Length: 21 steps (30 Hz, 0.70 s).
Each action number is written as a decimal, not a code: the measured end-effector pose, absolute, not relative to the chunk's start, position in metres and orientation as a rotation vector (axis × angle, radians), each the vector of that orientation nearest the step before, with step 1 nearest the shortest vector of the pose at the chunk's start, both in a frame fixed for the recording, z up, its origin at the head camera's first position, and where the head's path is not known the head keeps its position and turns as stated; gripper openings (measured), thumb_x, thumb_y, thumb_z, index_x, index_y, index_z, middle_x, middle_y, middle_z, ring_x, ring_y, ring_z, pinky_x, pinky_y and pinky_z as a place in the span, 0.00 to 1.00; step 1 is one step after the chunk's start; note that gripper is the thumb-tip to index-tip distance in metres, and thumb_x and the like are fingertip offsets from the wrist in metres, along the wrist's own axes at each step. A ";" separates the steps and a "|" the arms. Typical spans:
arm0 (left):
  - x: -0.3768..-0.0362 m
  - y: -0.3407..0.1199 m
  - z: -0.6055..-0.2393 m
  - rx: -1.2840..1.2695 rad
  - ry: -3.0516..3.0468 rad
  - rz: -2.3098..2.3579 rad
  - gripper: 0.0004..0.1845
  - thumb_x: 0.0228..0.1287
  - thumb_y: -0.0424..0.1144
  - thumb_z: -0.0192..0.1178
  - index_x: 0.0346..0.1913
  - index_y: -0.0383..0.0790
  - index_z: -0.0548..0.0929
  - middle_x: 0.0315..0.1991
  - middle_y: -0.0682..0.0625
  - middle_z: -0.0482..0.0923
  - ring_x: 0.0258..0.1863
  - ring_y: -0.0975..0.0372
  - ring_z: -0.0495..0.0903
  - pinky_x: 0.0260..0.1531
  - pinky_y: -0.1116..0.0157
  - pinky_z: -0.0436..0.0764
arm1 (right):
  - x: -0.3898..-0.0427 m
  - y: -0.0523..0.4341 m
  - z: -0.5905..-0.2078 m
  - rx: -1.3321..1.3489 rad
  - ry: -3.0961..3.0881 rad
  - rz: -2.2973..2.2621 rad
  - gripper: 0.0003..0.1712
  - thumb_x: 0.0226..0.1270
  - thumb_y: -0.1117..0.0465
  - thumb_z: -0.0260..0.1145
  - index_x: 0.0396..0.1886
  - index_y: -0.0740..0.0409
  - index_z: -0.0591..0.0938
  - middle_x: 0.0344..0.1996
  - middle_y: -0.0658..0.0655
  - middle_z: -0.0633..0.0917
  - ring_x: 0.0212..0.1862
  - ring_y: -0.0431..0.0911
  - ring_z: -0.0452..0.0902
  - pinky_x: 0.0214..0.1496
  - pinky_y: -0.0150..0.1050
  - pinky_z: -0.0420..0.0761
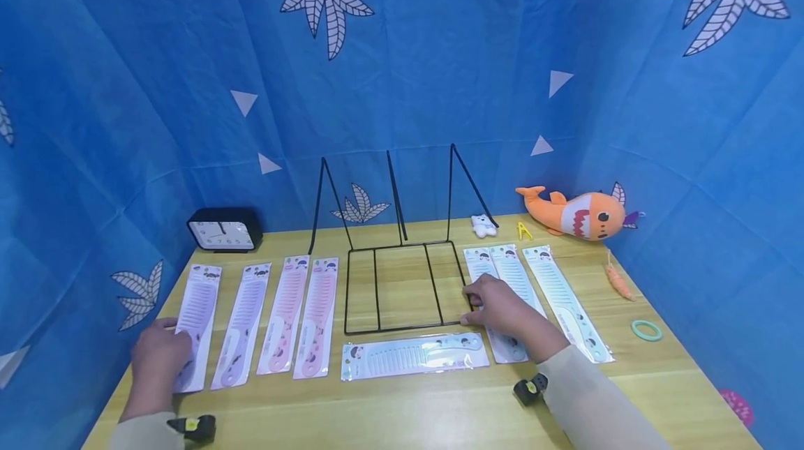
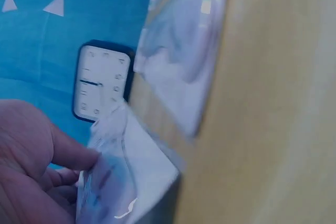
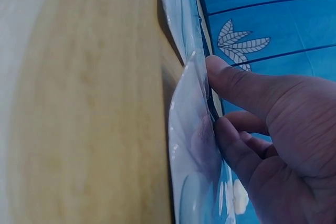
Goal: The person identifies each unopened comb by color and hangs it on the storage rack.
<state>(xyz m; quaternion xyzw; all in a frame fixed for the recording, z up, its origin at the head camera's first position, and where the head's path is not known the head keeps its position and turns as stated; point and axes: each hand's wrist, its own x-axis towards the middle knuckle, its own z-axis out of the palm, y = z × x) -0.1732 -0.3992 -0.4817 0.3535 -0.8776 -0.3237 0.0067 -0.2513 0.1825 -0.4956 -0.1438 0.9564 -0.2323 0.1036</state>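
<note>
Several packaged combs lie in rows on a wooden table (image 1: pixel 440 408), either side of a black wire rack (image 1: pixel 402 248). My left hand (image 1: pixel 165 342) is on the lower end of the leftmost purple comb package (image 1: pixel 199 300). In the left wrist view its thumb and fingers (image 2: pixel 65 153) pinch the raised edge of that package (image 2: pixel 123 177). My right hand (image 1: pixel 474 303) is at the rack's right corner, on the nearest blue comb package (image 1: pixel 482 268). In the right wrist view its thumb and fingers (image 3: pixel 231 85) pinch that package's lifted edge (image 3: pixel 191 145). Another blue comb package (image 1: pixel 414 355) lies crosswise in front of the rack.
A black clock (image 1: pixel 224 230) stands at the back left. An orange plush shark (image 1: pixel 578 214), a small white toy (image 1: pixel 483 225), a yellow clip (image 1: pixel 523 230), a toy carrot (image 1: pixel 619 281) and a green ring (image 1: pixel 646 330) lie at the right. Blue cloth walls surround the table.
</note>
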 end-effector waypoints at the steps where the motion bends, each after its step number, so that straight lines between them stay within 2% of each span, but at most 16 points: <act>1: -0.172 -0.399 -0.477 1.108 -2.736 -1.008 0.33 0.78 0.32 0.43 0.81 0.21 0.59 0.69 0.20 0.67 0.61 0.31 0.72 0.61 0.33 0.80 | -0.251 0.182 -0.496 -0.422 2.820 -0.688 0.41 0.64 0.51 0.85 0.72 0.62 0.82 0.51 0.54 0.82 0.49 0.45 0.78 0.63 0.51 0.86; 5: -0.170 -0.394 -0.458 1.065 -2.653 -1.042 0.33 0.79 0.32 0.43 0.83 0.23 0.58 0.73 0.20 0.66 0.67 0.28 0.71 0.66 0.31 0.78 | -0.252 0.182 -0.496 -0.399 2.823 -0.684 0.41 0.64 0.51 0.85 0.73 0.62 0.82 0.52 0.54 0.82 0.50 0.45 0.79 0.64 0.51 0.86; 7: -0.169 -0.388 -0.449 1.005 -2.589 -1.067 0.32 0.83 0.35 0.43 0.83 0.26 0.59 0.75 0.21 0.67 0.69 0.29 0.71 0.63 0.32 0.79 | -0.251 0.181 -0.495 -0.393 2.820 -0.685 0.41 0.64 0.51 0.85 0.72 0.62 0.82 0.51 0.54 0.82 0.50 0.44 0.79 0.63 0.50 0.86; 8: -0.169 -0.384 -0.444 0.973 -2.547 -1.082 0.31 0.84 0.36 0.44 0.83 0.28 0.61 0.75 0.23 0.68 0.70 0.31 0.72 0.60 0.37 0.82 | -0.251 0.181 -0.495 -0.392 2.819 -0.687 0.41 0.64 0.51 0.85 0.72 0.62 0.82 0.51 0.54 0.82 0.50 0.44 0.79 0.63 0.50 0.86; 10: -0.168 -0.374 -0.436 0.892 -2.445 -1.151 0.29 0.86 0.39 0.45 0.82 0.31 0.66 0.75 0.28 0.72 0.67 0.38 0.76 0.53 0.53 0.85 | -0.251 0.182 -0.495 -0.395 2.816 -0.686 0.41 0.63 0.51 0.85 0.72 0.63 0.82 0.50 0.54 0.82 0.49 0.44 0.79 0.62 0.50 0.86; 12: -0.166 -0.362 -0.427 0.811 -2.321 -1.308 0.26 0.87 0.41 0.48 0.80 0.36 0.71 0.73 0.36 0.77 0.63 0.49 0.80 0.45 0.70 0.81 | -0.251 0.181 -0.496 -0.392 2.813 -0.686 0.40 0.63 0.51 0.85 0.72 0.63 0.83 0.50 0.53 0.82 0.49 0.44 0.79 0.61 0.50 0.86; 14: -0.164 -0.350 -0.419 0.715 -2.157 -1.545 0.22 0.87 0.40 0.52 0.77 0.43 0.75 0.70 0.45 0.80 0.60 0.58 0.81 0.40 0.81 0.80 | -0.252 0.181 -0.496 -0.387 2.813 -0.682 0.40 0.63 0.51 0.85 0.71 0.63 0.83 0.50 0.53 0.82 0.49 0.44 0.80 0.62 0.50 0.87; 15: -0.163 -0.344 -0.414 0.653 -2.058 -1.677 0.21 0.87 0.39 0.54 0.76 0.44 0.77 0.68 0.47 0.81 0.59 0.60 0.80 0.41 0.83 0.82 | -0.252 0.181 -0.496 -0.385 2.812 -0.680 0.40 0.63 0.51 0.85 0.71 0.62 0.83 0.50 0.53 0.82 0.49 0.43 0.80 0.62 0.50 0.87; 18: -0.159 -0.326 -0.404 0.423 -1.786 -1.996 0.19 0.84 0.34 0.57 0.72 0.44 0.79 0.65 0.54 0.83 0.60 0.64 0.82 0.46 0.80 0.87 | -0.252 0.180 -0.497 -0.373 2.812 -0.678 0.40 0.63 0.51 0.85 0.71 0.61 0.83 0.51 0.52 0.83 0.50 0.43 0.80 0.63 0.50 0.87; 21: -0.153 -0.312 -0.401 0.125 -1.580 -2.175 0.20 0.82 0.26 0.57 0.71 0.34 0.77 0.64 0.52 0.86 0.62 0.62 0.85 0.55 0.73 0.89 | -0.253 0.180 -0.497 -0.372 2.812 -0.679 0.40 0.63 0.51 0.85 0.71 0.61 0.83 0.51 0.52 0.83 0.50 0.43 0.81 0.63 0.50 0.87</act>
